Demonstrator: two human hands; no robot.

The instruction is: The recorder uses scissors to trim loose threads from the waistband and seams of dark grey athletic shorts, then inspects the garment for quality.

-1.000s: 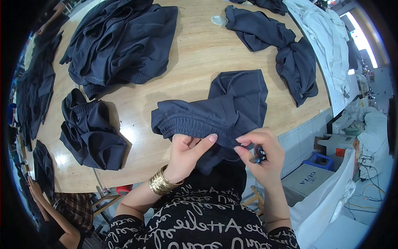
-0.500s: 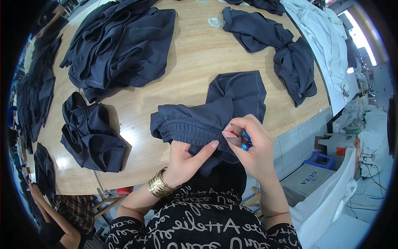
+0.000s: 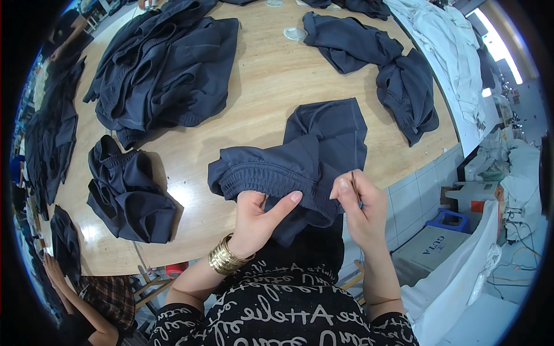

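Note:
Dark navy elastic-waist shorts (image 3: 271,167) lie bunched near the table's front edge, their gathered waistband turned toward me. My left hand (image 3: 259,213) grips that waistband, with its fingers tucked inside and the thumb pressed on top. Just right of the waistband, my right hand (image 3: 362,205) is closed, thumb and forefinger pinched together beside the fabric. A thin dark blade tip and a bit of blue show at this hand, part of small thread snips (image 3: 353,177) held mostly hidden in the fingers. Whether a thread is also pinched there is too small to see.
A large heap of dark garments (image 3: 167,69) covers the far left of the wooden table (image 3: 259,81). Single garments lie at left (image 3: 130,196) and far right (image 3: 407,95). Pale cloth (image 3: 441,57) lies beyond the right edge. A person's arms (image 3: 75,300) show at lower left.
My right hand has drawn slightly right, away from the waistband, and turned, so the snips are now mostly hidden in it. My left hand keeps its hold on the shorts.

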